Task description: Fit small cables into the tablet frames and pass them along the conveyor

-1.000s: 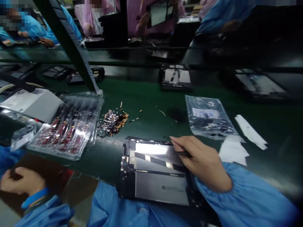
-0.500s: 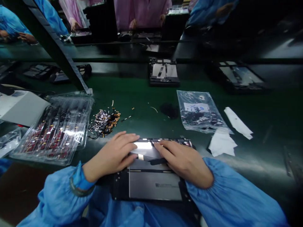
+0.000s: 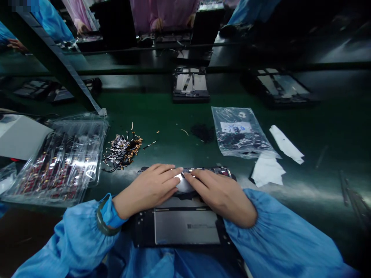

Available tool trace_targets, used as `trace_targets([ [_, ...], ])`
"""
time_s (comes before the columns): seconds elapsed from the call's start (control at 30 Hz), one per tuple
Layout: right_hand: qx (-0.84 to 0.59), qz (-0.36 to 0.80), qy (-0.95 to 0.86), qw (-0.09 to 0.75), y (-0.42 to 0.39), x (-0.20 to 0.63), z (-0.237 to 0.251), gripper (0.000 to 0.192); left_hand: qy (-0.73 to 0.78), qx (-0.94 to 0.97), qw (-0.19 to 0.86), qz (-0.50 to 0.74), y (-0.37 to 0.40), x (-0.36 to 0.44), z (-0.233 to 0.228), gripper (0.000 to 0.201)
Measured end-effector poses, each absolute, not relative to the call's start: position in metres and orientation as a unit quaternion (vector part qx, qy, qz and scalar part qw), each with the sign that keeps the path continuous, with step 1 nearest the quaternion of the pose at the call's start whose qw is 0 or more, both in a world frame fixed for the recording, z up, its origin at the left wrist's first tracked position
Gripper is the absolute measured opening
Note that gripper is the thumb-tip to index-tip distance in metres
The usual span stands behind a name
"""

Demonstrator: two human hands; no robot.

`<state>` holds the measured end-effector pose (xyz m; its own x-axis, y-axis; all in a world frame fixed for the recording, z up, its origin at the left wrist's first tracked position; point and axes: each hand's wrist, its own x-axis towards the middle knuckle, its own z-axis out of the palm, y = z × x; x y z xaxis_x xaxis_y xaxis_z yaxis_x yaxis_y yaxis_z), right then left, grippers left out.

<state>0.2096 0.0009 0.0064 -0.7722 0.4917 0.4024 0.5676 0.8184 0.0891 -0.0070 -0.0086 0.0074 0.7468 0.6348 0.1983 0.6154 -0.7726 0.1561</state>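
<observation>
left hand (image 3: 146,189) flat, fingers spread, no grip closed, pressing opened tablet (image 3: 185,227) | right hand (image 3: 222,195) likewise, fingertips meeting | tablet beneath both palms at table (image 3: 174,116) near edge, pinned steady | loose connectors (image 3: 121,148) beyond left hand

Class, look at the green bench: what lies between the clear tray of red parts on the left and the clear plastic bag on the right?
In the head view, a heap of small gold-tipped parts and a dark smudge lie between the tray and the bag.

No legible text on any label.
</observation>
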Motion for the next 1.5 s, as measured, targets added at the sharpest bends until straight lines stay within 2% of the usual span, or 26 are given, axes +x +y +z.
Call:
trace_targets([
  [0.2, -0.302, -0.082, -0.932, 0.18, -0.004, 0.216, 0.01, 0.039, 0.324, 0.938, 0.039, 0.119, -0.006, -0.007, 0.008, 0.021],
  [0.4, -0.311, -0.071, -0.937, 0.146, -0.011, 0.229, 0.016, 0.039, 0.328, 0.937, 0.072, 0.095, -0.005, -0.01, 0.005, 0.041],
  [0.63, -0.312, -0.116, -0.932, 0.146, -0.011, 0.234, 0.014, 0.035, 0.314, 0.945, 0.032, 0.084, -0.006, -0.009, 0.003, 0.037],
  [0.93, -0.32, -0.112, -0.925, 0.169, -0.009, 0.229, 0.012, 0.036, 0.313, 0.946, 0.01, 0.089, -0.006, -0.009, 0.002, 0.036],
  [1.3, -0.319, -0.127, -0.931, 0.122, -0.011, 0.233, 0.014, 0.035, 0.31, 0.945, 0.031, 0.104, -0.005, -0.01, 0.004, 0.036],
  [1.37, -0.33, -0.108, -0.928, 0.137, -0.014, 0.243, 0.014, 0.036, 0.313, 0.94, 0.061, 0.124, -0.004, -0.011, 0.005, 0.034],
  [1.5, -0.482, -0.011, -0.838, 0.256, -0.026, 0.266, 0.005, 0.027, 0.389, 0.896, 0.143, 0.16, -0.001, -0.007, 0.002, 0.027],
])
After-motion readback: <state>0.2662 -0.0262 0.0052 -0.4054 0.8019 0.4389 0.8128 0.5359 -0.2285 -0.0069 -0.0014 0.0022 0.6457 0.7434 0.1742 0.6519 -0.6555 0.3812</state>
